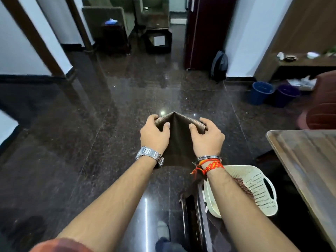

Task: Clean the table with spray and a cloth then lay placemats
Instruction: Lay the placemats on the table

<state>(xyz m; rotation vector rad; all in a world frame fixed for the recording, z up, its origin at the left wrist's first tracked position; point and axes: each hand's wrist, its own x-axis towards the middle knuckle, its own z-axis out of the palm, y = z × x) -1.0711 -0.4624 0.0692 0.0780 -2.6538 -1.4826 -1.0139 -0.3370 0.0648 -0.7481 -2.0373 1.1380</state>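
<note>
Gripping the placemat (179, 140) by both sides, left hand (154, 132) on the left edge & right hand (207, 138) on the right edge. Thumbs on top, fingers curled round the far corners. Held out in front in the air, over the dark polished floor (91, 142). Bent up into a ridge down the middle, peaking at the far end between the hands. Dark brown on top, lighter woven tan at the corners under the fingers. Well left of the table (307, 160), not touching it.

Metal watch (150, 155) on left wrist. Steel bangle + red-orange thread (209, 165) on right wrist.

Near right, under the right forearm: cream plastic basket (258, 186), perforated sides, handle slot, sitting on a dark glossy surface just left of the table. Something brown & woven (244, 188) inside, partly hidden by the arm; can't tell what.

Only a corner of the table in view at right edge; glossy wood-grain top.

Far right: blue bucket (260, 92) w/ purple bucket (287, 95) just beside it. Grey backpack (219, 65) leaning at the white wall, next to a dark maroon fridge (205, 31). Far centre: small dark side tables & grey-green armchairs (109, 17), blurred. Red chair (323, 106) at right edge, beyond the table, also blurred.
</note>
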